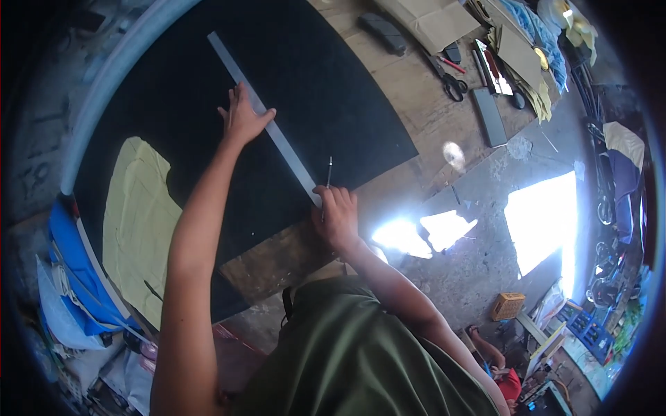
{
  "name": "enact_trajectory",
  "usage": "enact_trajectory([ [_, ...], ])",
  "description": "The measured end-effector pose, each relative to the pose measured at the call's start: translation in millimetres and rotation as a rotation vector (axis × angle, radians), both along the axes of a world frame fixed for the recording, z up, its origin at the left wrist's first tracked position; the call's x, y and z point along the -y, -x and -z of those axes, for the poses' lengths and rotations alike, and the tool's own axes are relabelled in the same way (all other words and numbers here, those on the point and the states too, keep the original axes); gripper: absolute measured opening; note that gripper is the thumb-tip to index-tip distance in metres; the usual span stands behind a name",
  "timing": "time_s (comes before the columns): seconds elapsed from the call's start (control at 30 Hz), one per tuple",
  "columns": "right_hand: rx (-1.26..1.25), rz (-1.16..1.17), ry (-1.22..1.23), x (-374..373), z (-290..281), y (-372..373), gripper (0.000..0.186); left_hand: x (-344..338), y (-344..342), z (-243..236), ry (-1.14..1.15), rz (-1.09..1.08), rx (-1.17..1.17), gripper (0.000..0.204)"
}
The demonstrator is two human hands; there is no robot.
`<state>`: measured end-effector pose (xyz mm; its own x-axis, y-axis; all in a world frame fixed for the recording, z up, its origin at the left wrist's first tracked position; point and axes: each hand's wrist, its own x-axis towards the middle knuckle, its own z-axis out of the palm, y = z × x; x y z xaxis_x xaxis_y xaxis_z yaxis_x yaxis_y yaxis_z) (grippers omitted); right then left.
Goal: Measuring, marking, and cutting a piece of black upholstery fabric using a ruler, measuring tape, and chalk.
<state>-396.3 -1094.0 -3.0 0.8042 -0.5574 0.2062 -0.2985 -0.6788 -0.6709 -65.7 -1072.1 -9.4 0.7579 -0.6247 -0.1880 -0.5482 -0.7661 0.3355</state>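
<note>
A long metal ruler (284, 148) lies slantwise across a sheet of black material (333, 90) on the table. My left hand (244, 119) presses down on the ruler above its middle, fingers and thumb spread. At the ruler's near end, by the edge of the black sheet, is my right hand (338, 218). Its fingers are closed round a slim pen-like tool (329, 172) that points up and away from me. The curled fingers partly hide the tool and touch the ruler's end. Left of my left forearm, a yellowish cut pattern piece (139, 215) rests on the black sheet.
On the wooden table (388, 69) at the far right lie scissors (454, 87), a red pencil (453, 64), a grey block (490, 118) and brown paper (433, 21). A blue bag (80, 270) sits at the left. Another person's arm (491, 350) shows at lower right.
</note>
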Motion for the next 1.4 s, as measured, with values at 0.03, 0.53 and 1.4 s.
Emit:
enact_trajectory([
  [0.03,0.01,0.021,-0.015,2,1,5,0.044,5,7,1,0.012,-0.008,0.018,0.106],
  [0.53,0.102,0.302,0.063,141,11,48,0.041,197,54,-1,-0.018,0.16,0.11,0.095],
  [1.4,0.225,0.475,-0.01,138,30,68,0.032,174,36,62,0.264,0.259,0.244,0.088],
])
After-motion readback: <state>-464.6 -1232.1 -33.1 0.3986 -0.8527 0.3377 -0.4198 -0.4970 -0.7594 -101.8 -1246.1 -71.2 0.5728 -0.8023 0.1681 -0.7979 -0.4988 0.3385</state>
